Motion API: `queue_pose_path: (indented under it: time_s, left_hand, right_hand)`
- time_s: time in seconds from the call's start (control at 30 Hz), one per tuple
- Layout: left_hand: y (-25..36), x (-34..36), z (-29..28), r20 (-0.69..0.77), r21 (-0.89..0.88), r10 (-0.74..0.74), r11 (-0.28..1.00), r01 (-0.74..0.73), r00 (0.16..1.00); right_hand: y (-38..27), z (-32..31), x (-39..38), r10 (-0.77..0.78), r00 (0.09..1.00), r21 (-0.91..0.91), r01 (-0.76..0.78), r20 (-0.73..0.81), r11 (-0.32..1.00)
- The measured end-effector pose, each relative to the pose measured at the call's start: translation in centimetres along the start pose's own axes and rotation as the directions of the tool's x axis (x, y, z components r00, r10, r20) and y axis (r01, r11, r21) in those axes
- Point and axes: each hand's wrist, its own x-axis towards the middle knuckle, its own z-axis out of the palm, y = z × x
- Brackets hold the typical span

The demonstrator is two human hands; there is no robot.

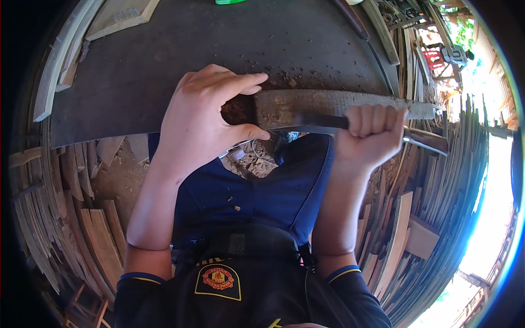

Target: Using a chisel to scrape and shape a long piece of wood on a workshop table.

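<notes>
A long, rough grey-brown piece of wood (298,105) lies sideways in front of me, along the near edge of the dark tabletop (180,38). Its left end has a dark brown face. My left hand (202,106) spans that end, fingers at the far edge and thumb at the near edge. In my right fist (374,131) is a knife-like tool (320,121). Its dark blade, slightly blurred, points left beside the wood's near edge. A wooden handle with a metal ring sticks out right of the fist.
Dark crumbs (322,65) scatter beyond the wood. A long thin tool with a brown handle (353,21) rests at the far right. Boards (120,16) lie at the far left, with a green object (229,1) at the back. Stacked wood strips (443,191) crowd both sides.
</notes>
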Motion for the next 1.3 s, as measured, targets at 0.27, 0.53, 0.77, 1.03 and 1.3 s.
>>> queue_pose_path:
  time_s: [0.27,0.53,0.77,1.03,1.3]
  left_hand:
    - [-0.1,-0.1,0.1,0.008,-0.013,0.0,1.0,0.0,1.0]
    - [-0.2,0.1,0.2,0.007,-0.016,-0.002,1.0,0.002,1.0]
    - [-0.1,0.1,0.1,-0.02,0.027,0.036,0.999,-0.036,0.999]
    - [0.0,0.1,0.2,-0.003,0.023,0.028,0.999,-0.028,1.0]
    - [-0.3,-0.2,0.1,-0.016,0.048,0.046,0.998,-0.045,0.999]
  right_hand:
    - [1.5,1.3,-0.8,0.104,0.993,0.053,-0.101,-0.055,0.993]
    - [2.3,2.4,-1.4,0.055,0.996,0.019,-0.054,-0.069,0.998]
    - [1.5,1.7,-0.8,0.038,0.999,0.028,-0.039,0.037,0.999]
    - [3.9,3.6,-1.6,0.119,0.993,0.093,-0.12,0.012,0.988]
    - [-1.4,-0.6,-0.1,-0.077,0.996,0.008,0.077,0.048,0.997]
